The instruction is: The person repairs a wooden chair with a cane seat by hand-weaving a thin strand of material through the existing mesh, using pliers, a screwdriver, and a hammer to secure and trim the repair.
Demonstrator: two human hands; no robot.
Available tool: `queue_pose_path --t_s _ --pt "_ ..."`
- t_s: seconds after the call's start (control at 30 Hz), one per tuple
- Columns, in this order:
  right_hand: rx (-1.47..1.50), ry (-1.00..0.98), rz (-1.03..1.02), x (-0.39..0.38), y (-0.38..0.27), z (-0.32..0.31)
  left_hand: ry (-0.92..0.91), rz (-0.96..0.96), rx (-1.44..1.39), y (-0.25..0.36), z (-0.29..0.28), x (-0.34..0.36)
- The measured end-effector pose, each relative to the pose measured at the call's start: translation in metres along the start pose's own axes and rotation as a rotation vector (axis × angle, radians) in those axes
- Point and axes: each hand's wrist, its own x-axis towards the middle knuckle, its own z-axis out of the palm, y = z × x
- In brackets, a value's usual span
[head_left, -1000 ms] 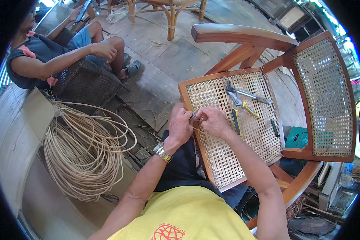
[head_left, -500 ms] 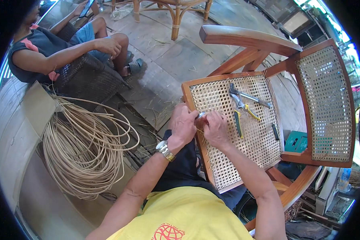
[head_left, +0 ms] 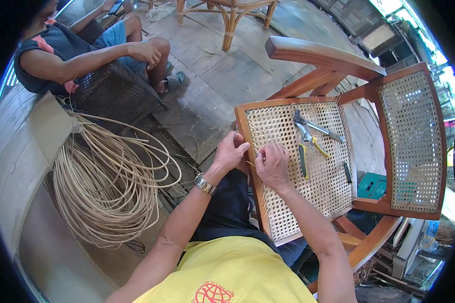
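Two bare hands: both work at the near edge of a chair's woven seat (head_left: pixel 313 189), close together but apart.
Left hand (head_left: pixel 230 153): just outside the wooden rail (head_left: pixel 242 122), thumb pointing toward the seat; a thin sliver stands up by the fingers, and I cannot tell whether the grip is closed on it.
Right hand (head_left: pixel 273 165): above the weave, fingers curled and tips bunched; whether the grip pinches a strand is hidden.
Chair: by the person's lap, its caned backrest (head_left: pixel 410 146) to the right.
Loose strands (head_left: pixel 263 202): short ends poke out along the rail.
Tools: yellow-handled snips (head_left: pixel 303 160) and what looks like a hammer (head_left: pixel 333 135) lie on the seat, touching or nearly so.
Cane coil (head_left: pixel 108 199): a big bundle at left.
Step at the rail: probably fine fingertip work on strand ends.
Next move at the rail: likely calls for a steady pinch and light tension.
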Motion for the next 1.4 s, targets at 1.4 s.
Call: queue_pose_path --t_s 1.4 --pt "-0.361 0.395 1.339 0.001 0.218 -0.092 0.189 0.291 0.056 -0.002 0.022 -0.044"
